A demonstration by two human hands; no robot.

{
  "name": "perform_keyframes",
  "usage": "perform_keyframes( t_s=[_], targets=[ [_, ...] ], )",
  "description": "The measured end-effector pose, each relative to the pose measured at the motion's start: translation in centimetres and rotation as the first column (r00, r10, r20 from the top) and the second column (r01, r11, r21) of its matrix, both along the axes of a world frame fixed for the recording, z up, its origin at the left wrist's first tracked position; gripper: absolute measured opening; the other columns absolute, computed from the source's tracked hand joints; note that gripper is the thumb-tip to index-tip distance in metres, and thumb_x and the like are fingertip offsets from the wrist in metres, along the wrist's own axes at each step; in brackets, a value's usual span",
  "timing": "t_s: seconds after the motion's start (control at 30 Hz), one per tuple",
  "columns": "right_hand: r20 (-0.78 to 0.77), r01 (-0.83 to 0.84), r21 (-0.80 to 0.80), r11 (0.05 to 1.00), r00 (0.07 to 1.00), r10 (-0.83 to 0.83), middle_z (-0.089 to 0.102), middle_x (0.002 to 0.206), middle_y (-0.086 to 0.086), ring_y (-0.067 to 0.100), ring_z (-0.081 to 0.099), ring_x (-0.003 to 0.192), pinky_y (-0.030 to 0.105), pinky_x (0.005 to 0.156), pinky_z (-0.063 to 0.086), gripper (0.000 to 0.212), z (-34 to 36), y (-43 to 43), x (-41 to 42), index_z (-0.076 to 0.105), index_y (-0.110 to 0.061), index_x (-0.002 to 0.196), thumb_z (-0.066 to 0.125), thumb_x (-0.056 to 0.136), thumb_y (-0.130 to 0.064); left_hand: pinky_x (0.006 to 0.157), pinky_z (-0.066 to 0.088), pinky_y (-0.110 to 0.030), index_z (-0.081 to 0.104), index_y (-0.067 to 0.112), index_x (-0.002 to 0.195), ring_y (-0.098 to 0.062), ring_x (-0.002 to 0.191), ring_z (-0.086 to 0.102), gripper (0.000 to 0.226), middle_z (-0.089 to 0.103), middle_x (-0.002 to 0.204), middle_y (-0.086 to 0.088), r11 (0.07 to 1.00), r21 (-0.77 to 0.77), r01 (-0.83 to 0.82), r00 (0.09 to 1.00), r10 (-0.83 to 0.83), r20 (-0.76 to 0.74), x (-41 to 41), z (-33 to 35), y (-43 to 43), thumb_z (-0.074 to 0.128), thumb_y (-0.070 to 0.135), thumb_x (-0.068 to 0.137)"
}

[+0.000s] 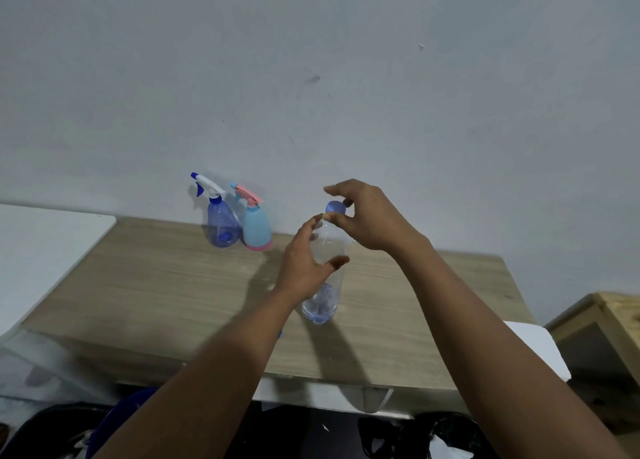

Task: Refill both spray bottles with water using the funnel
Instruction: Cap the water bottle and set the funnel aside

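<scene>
- Head view: a wooden table (173,285) sits against a plain grey wall (311,77), with both arms reaching in from the bottom of the frame.
- A clear water bottle (323,306) stands upright at the centre of the frame, its blue cap (335,207) on top.
- The left hand (304,261) curls round the middle of the water bottle, thumb on the near side and fingers on the far side, gripping it.
- The right hand (374,216) pinches the cap between thumb and fingertips from above.
- Step in hand, as I judge it: opening the water bottle. No pouring has started.
- The clear blue spray bottle (221,223) and the light blue spray bottle (257,230) with a pink trigger stand side by side, touching or nearly so, left of centre against the wall. Both trigger heads are still on.
- Funnel: not clearly in view. A small blue sliver shows beside the left forearm, but I cannot tell what it is.
- Next move likely calls for twisting the cap off while the left hand keeps the water bottle steady, then unscrewing a trigger head and seating the funnel in that neck.
- How full the water bottle is: cannot tell.
- Writing: none readable. There is no label on the water bottle and no brand on either spray bottle.
- Also in view: a white board (45,244) at the left edge and a wooden box (602,327) at the right edge.
</scene>
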State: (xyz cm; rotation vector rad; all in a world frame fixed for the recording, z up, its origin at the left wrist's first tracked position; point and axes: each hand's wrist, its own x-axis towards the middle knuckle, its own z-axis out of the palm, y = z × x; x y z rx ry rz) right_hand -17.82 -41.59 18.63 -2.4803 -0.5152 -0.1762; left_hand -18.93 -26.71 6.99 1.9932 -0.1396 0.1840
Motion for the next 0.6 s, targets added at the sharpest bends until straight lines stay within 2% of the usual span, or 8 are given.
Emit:
perform_keyframes(
  t_s=[0.07,0.13,0.23,0.3,0.4,0.5,0.6],
  targets=[
    [-0.037,-0.060,0.002,0.998,0.998,0.060,0.061,0.136,-0.006,0.005,0.059,0.111,0.018,0.094,0.043,0.042,0.2,-0.2,-0.1,0.058,-0.020,0.138,0.064,0.096,-0.020,0.101,0.045,-0.027,0.036,0.035,0.144,-0.001,0.121,0.046,0.095,0.050,0.141,0.015,1.000,-0.006,-0.005,1.000,0.005,0.000,-0.1,-0.1,0.0,0.086,0.052,0.065],
    [-0.039,-0.039,0.035,0.999,0.998,0.041,0.067,0.128,-0.005,0.004,0.061,0.105,0.019,0.093,0.046,0.039,0.2,-0.1,-0.1,0.063,-0.019,0.132,0.068,0.094,-0.018,0.100,0.046,-0.028,0.036,0.035,0.143,-0.002,0.121,0.047,0.094,0.051,0.139,0.015,1.000,-0.003,-0.016,1.000,0.016,0.004,-0.1,-0.2,0.0,0.086,0.052,0.065],
    [0.004,0.067,0.102,0.992,0.998,-0.068,0.072,0.107,-0.001,0.006,0.064,0.090,0.027,0.085,0.056,0.039,-0.3,0.6,0.1,0.070,-0.014,0.118,0.079,0.084,-0.030,0.100,0.047,-0.029,0.039,0.033,0.141,-0.002,0.120,0.049,0.089,0.052,0.136,0.017,0.999,0.022,-0.029,1.000,0.029,0.007,-0.1,-0.3,-0.1,0.087,0.048,0.067],
    [0.039,0.136,0.130,0.982,0.989,-0.142,0.069,0.099,0.000,0.011,0.064,0.086,0.028,0.078,0.055,0.042,-1.0,1.0,0.1,0.072,-0.015,0.111,0.081,0.080,-0.041,0.101,0.046,-0.027,0.037,0.032,0.142,0.000,0.121,0.048,0.090,0.051,0.139,0.017,0.999,0.037,-0.034,0.999,0.034,0.003,-0.1,-0.3,-0.2,0.086,0.048,0.068],
    [0.028,0.096,0.181,0.979,0.994,-0.103,0.067,0.109,-0.001,0.009,0.062,0.089,0.025,0.080,0.053,0.042,-1.9,0.9,-0.1,0.070,-0.018,0.120,0.075,0.085,-0.041,0.101,0.046,-0.028,0.037,0.032,0.143,-0.004,0.125,0.049,0.092,0.051,0.140,0.014,0.999,0.042,-0.032,0.999,0.032,-0.004,0.0,-0.4,-0.1,0.086,0.050,0.067],
    [-0.023,0.012,0.239,0.971,1.000,-0.007,0.066,0.126,-0.010,0.002,0.061,0.090,0.011,0.074,0.045,0.042,-2.5,0.2,-0.5,0.060,-0.025,0.136,0.066,0.095,-0.029,0.103,0.048,-0.032,0.035,0.036,0.143,-0.006,0.127,0.048,0.096,0.050,0.142,0.015,0.999,0.027,-0.029,1.000,0.029,-0.004,0.1,-0.5,-0.1,0.085,0.054,0.064],
    [-0.037,0.065,0.311,0.948,0.998,-0.057,0.069,0.120,-0.014,0.008,0.064,0.087,0.018,0.075,0.049,0.042,-2.8,0.2,-0.3,0.063,-0.027,0.132,0.070,0.091,-0.027,0.103,0.048,-0.033,0.035,0.038,0.142,-0.007,0.127,0.049,0.096,0.051,0.141,0.015,0.998,0.041,-0.037,0.999,0.037,0.007,0.1,-0.7,-0.2,0.084,0.057,0.063]
  ],
)
